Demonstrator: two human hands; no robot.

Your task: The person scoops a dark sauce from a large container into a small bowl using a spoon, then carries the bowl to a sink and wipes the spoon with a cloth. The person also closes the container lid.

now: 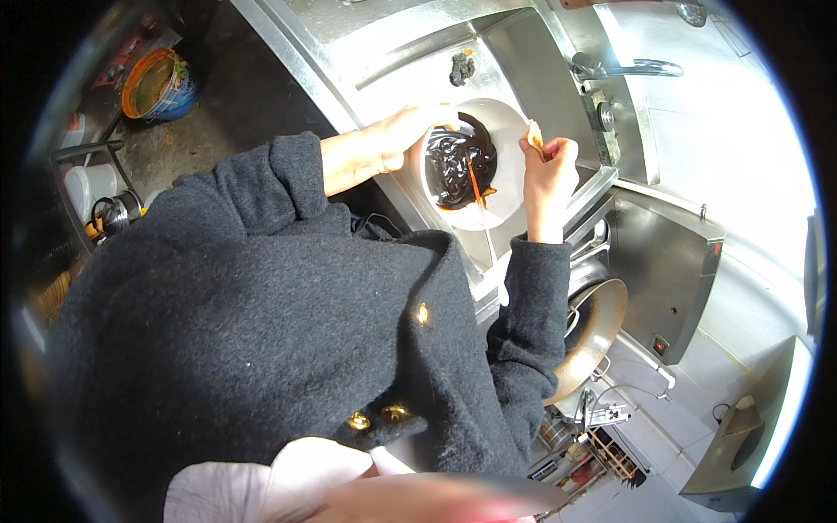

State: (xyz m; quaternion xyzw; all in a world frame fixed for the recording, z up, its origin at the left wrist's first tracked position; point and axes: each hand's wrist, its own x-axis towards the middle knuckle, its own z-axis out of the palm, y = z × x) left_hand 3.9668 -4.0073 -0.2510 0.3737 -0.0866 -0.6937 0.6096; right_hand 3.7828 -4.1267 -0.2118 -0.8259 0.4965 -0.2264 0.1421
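Observation:
A white round tub [507, 157] sits at the sink, with glossy dark brown liquid [461, 160] inside. My left hand [412, 134] grips the tub's left rim, its fingers over the edge. On the opposite side, my right hand [552, 170] pinches a small pale piece with orange stains [535, 134], which I cannot identify, just above the rim. A thin reddish-brown line [474, 180] runs from the liquid towards the near rim; whether it is a handle or a streak, I cannot tell. Brown residue marks the tub's inner wall.
A dark scouring pad [461, 69] lies in the stainless steel sink [529, 59], beyond the tub. A tap [644, 67] stands at the right. Near my right forearm hangs or leans a wok [605, 333]. A blue and orange bucket [160, 85] stands on the floor, left.

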